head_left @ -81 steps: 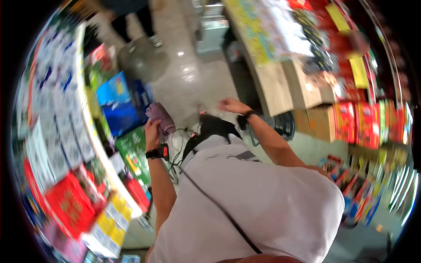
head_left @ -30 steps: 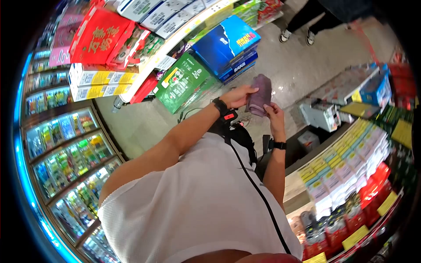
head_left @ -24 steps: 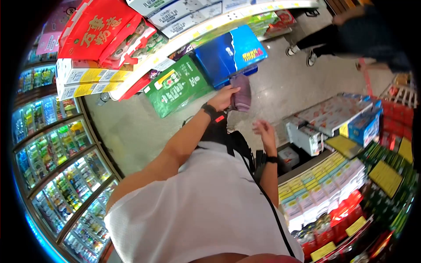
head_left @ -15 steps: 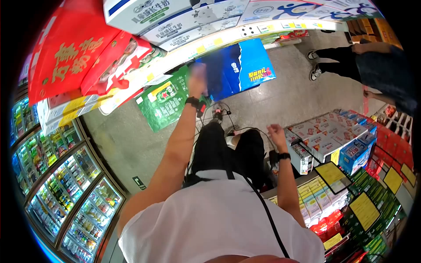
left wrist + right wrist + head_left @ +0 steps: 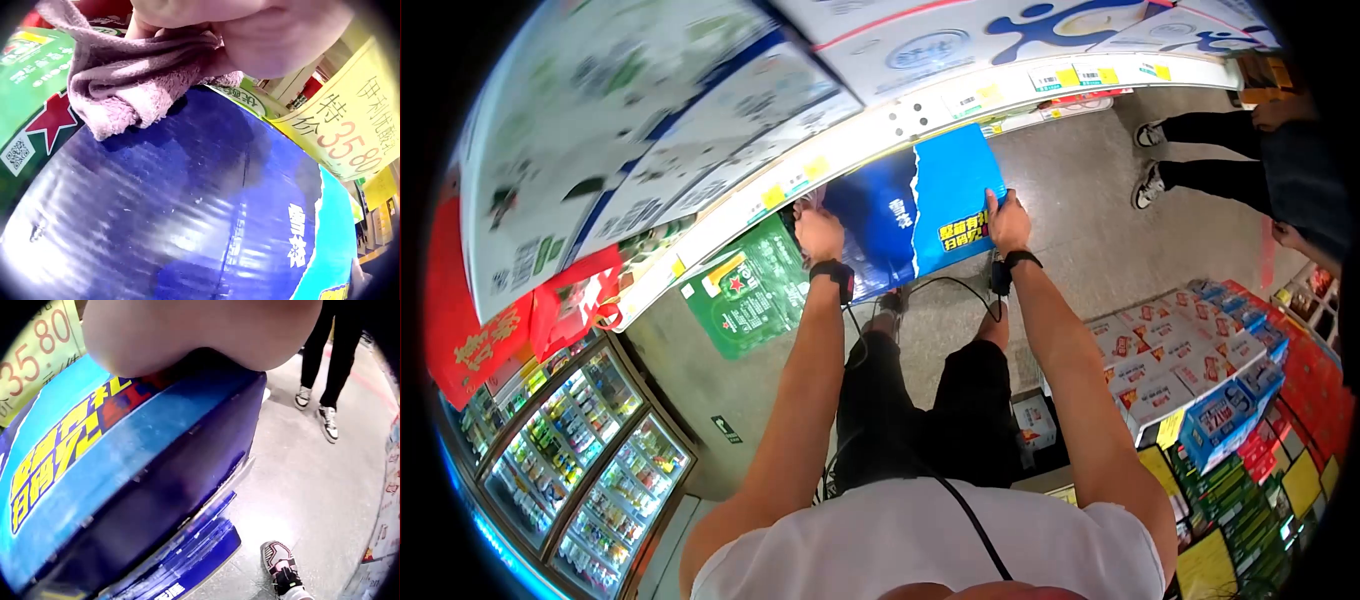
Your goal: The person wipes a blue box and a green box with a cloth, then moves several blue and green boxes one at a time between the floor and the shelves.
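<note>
A big blue carton (image 5: 910, 210), dark on its left half and bright blue with yellow print on its right, lies below the shelf in front of the person. The left hand (image 5: 820, 235) grips a bunched purple towel (image 5: 125, 94) at the carton's left end. In the left wrist view the towel's folds rest on the shiny dark blue top, which has darker, wet-looking patches. At the opposite end, the right hand (image 5: 1010, 222) holds the carton's near right corner, its fingers bent over the edge. Part of that grip is hidden in the right wrist view.
A green carton (image 5: 750, 290) adjoins the blue one on the left. White boxes (image 5: 650, 130) fill the shelf (image 5: 940, 110) above, with a yellow price sign (image 5: 344, 119) below. More boxes (image 5: 1170, 350) are stacked at right. Another person (image 5: 1230, 165) stands far right. Thin cables hang near the wrists.
The left hand has carried the towel from between both hands to the carton's left end. The right hand has let go of the towel and moved onto the carton's right corner.
</note>
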Demonstrator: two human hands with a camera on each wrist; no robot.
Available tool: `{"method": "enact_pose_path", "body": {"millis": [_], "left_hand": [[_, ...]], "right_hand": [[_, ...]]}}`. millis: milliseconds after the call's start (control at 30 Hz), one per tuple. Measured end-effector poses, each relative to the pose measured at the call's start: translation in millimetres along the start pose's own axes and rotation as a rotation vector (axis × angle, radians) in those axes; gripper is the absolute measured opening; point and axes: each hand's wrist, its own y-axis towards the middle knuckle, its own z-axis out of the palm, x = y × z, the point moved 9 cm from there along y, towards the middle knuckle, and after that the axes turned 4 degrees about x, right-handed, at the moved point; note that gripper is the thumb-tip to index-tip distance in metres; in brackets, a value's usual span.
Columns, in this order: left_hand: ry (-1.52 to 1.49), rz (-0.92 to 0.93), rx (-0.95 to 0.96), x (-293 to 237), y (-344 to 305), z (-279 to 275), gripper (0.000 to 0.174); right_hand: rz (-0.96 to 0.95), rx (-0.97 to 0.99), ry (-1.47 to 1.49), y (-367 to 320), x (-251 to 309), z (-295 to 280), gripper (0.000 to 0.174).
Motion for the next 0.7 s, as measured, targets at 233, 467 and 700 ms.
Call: {"method": "enact_pose_path", "body": {"millis": [233,467,700], "left_hand": [[0.12,-0.017,-0.095,-65.2,-25.8,23.1,0.03],[0.288,-0.047,-0.034,-148.9,-51.9,57.4,0.026],[0.15,0.217,-0.104,-258.2,-68.7,94.2,0.022]], "right_hand": [[-0.175,0.179,0.124,5.7,-1.3,-3.6,0.051],[-0.23,0.225,0.212,-0.1,-12.1,-2.8,0.045],[-0.222,0.094,0.319,-0.4,-23.7,1.7,0.042]]}}
